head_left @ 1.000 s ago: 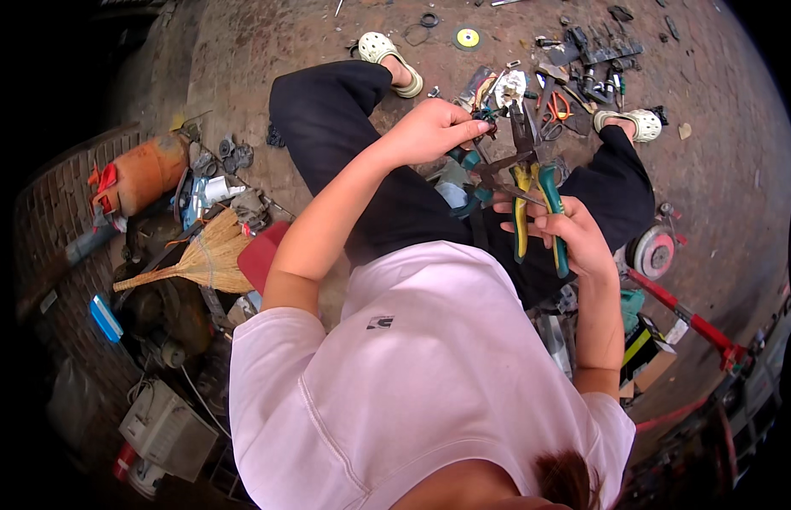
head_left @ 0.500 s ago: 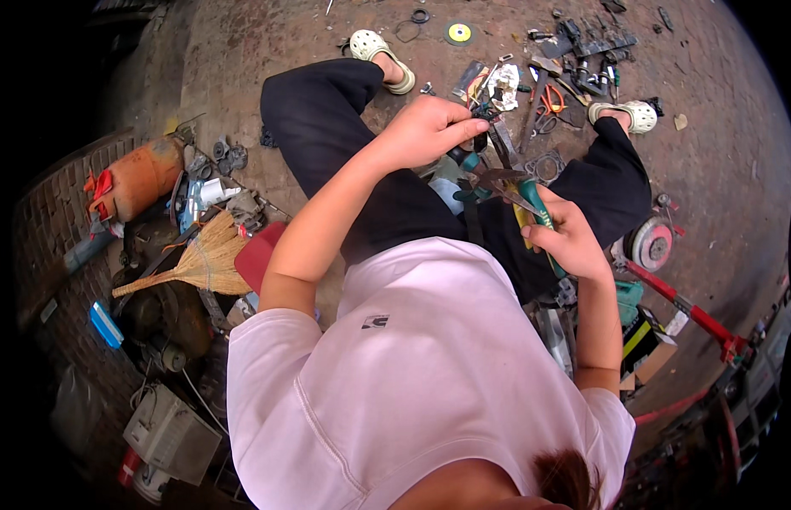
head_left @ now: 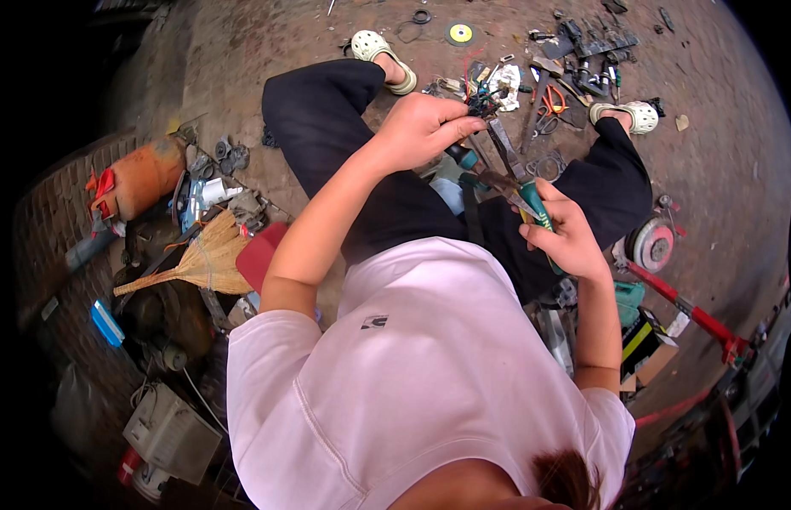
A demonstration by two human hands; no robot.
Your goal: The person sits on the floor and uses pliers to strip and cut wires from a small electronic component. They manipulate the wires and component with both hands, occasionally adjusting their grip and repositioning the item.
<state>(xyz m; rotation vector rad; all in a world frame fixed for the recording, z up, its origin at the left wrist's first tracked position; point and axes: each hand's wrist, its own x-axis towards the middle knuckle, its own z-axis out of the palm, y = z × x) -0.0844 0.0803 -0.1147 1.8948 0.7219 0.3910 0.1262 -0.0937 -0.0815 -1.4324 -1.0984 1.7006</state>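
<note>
My left hand (head_left: 423,130) is closed, thumb against fingers, on a small tangle of dark wires (head_left: 484,103) with a few coloured strands. To its lower right, my right hand (head_left: 567,228) grips pliers with green and yellow handles (head_left: 534,204). Their metal jaws (head_left: 499,181) point toward my left hand, apart from the wires. Beneath my left fingers a tool with a dark and teal handle (head_left: 462,156) shows in part. A flat metal bar (head_left: 503,146) stands just right of the wires.
On the floor ahead lie orange-handled scissors (head_left: 550,104), a hammer (head_left: 540,81), a yellow disc (head_left: 460,34) and several dark metal parts (head_left: 591,51). A straw broom (head_left: 210,259) and an orange cylinder (head_left: 140,178) are at left. A red metal bar (head_left: 685,308) lies at right.
The pliers have shifted slightly and their handles look closer together. The wire tangle has turned in my left fingers, and a thin red strand now shows above it.
</note>
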